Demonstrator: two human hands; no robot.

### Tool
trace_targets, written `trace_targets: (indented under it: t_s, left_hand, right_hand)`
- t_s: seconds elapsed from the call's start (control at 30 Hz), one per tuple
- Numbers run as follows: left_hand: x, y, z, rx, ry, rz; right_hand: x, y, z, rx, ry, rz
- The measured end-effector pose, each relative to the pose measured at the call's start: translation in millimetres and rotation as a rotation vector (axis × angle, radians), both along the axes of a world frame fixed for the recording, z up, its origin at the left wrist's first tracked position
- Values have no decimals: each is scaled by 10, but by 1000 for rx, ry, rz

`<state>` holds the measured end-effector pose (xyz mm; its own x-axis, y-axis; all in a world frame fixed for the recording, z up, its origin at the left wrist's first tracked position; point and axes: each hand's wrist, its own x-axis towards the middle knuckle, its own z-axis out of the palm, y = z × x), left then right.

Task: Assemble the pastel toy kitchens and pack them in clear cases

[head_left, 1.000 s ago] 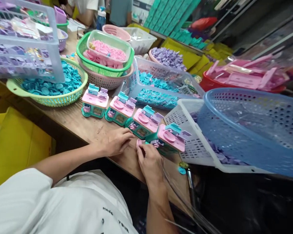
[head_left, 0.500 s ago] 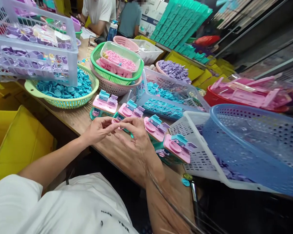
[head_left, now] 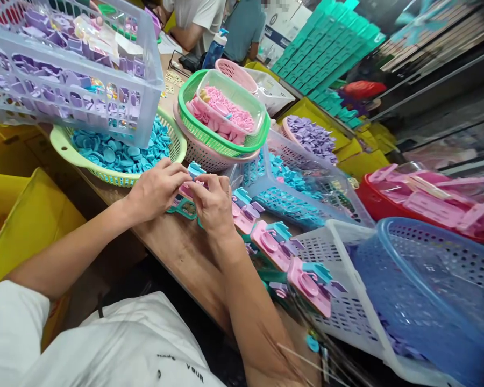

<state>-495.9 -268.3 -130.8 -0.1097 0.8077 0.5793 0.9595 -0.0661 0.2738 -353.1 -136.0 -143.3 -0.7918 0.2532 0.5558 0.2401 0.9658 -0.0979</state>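
My left hand (head_left: 157,191) and my right hand (head_left: 214,203) meet over the leftmost pink-topped plastic toy (head_left: 184,206), which has a teal base and a blue part at its back. The fingers of my left hand are bent against its near left side. With thumb and fingertips together, my right hand pinches a small pink plastic part (head_left: 197,183) at the toy's top, mostly hidden by the fingers. To the right, a row of similar toys (head_left: 268,241) carries round pink basins, blue parts and purple parts.
A green basket of blue discs (head_left: 119,174) stands left of my hands, under a clear crate (head_left: 145,115) of purple parts. Behind are a green basket (head_left: 221,142) of pink parts and a crate of blue parts (head_left: 298,201). A blue basket (head_left: 423,269) lies right.
My hands have moved from in front of the row onto the leftmost toy, bringing the small pink part to its top. The camera view has shifted slightly.
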Motion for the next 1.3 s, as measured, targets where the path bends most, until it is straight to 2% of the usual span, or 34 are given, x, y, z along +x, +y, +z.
trace_targets:
  t_s: [0.13,0.23,0.37,0.47,0.53,0.6,0.73,0.8,0.9,1.0,1.13,1.3]
  left_hand:
    - [-13,9,32,-150,165,1]
    - [-3,8,22,-128,236,29]
    - [102,13,-52,51,267,87]
    - [265,29,-106,163,238,148]
    - [348,47,-120,184,223,130]
    - [356,64,-113,180,240,66]
    - [129,76,-77,171,354,5]
    - [-19,77,-62,139,414,5]
    - [-129,83,-36,64,479,15]
    - [-92,104,8,-19,484,46]
    - [-29,147,72,-112,461,5]
    - [-97,185,107,-163,497,-23]
  right_hand:
    - [43,34,-28,1,-20,9]
    - [90,18,42,-78,73,48]
    - [130,-140,132,-414,270,-14]
    - [127,-233,146,-730,264,-21]
    - [99,-214,153,-884,253,21]
    - [54,-132,181,-939,243,51]
    - [-35,57,301,-810,65,96]
    - [-52,86,359,-676,1,103]
    - [-24,45,386,-452,42,96]
    - [40,-4,315,-299,43,139]
    - [83,23,154,-129,-22,123]
    - [55,76,51,-77,-43,88]
